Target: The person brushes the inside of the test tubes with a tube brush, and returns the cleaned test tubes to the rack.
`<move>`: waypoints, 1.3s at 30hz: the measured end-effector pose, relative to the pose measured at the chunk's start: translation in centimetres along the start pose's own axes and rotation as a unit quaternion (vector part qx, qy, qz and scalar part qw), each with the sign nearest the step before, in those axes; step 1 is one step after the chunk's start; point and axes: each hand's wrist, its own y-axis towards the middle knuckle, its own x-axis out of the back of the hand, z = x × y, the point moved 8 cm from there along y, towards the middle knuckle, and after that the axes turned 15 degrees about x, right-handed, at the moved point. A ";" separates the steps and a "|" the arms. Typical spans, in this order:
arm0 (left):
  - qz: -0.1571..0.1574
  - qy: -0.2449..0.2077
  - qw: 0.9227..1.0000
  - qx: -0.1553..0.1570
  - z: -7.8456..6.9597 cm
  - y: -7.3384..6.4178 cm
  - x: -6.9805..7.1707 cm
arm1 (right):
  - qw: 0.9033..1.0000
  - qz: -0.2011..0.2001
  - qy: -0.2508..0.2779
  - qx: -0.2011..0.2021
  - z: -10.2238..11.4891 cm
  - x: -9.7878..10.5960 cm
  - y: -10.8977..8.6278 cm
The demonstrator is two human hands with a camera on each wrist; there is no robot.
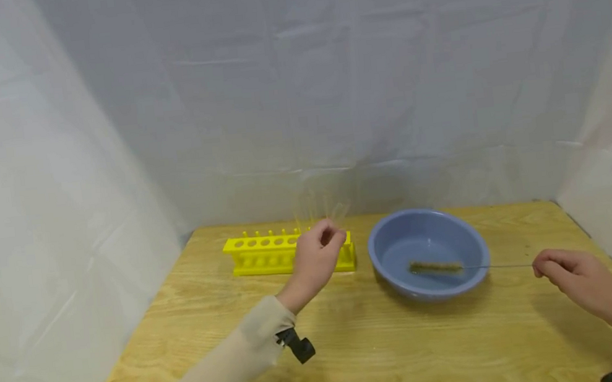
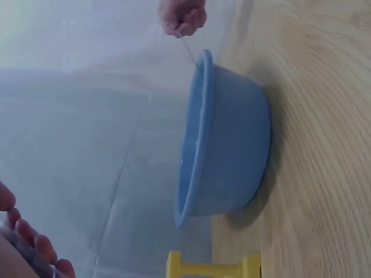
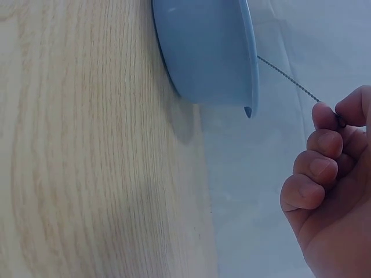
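In the head view my left hand (image 1: pixel 318 255) is raised in front of the right part of a yellow test tube rack (image 1: pixel 261 243). Its curled fingers hold a clear glass test tube (image 2: pixel 36 259), glimpsed in the left wrist view and mostly hidden by the hand. At the right, my right hand (image 1: pixel 584 280) pinches the end of a twisted wire handle (image 3: pixel 290 79) between thumb and forefinger. That handle belongs to a test tube brush (image 1: pixel 435 267), whose bristled head lies over the inside of a blue basin (image 1: pixel 433 294), the wire crossing its rim.
Several clear test tubes (image 1: pixel 312 206) stand up behind my left hand, along the back of the rack. The basin is just right of the rack on the wooden table (image 1: pixel 356 347). Pale sheeting (image 1: pixel 329 89) encloses the table at the back and both sides.
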 end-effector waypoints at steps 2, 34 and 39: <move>-0.025 -0.037 0.999 0.008 0.3 0.0 1.5 | 1.000 -0.002 -0.002 0.003 0.0 0.0 0.1; -0.220 -0.125 0.963 0.088 8.3 6.5 13.1 | 1.000 0.007 0.011 -0.005 0.0 -0.8 0.0; -0.209 -0.118 0.964 0.112 9.7 7.3 12.9 | 1.000 0.004 0.016 0.005 -0.1 -0.8 0.0</move>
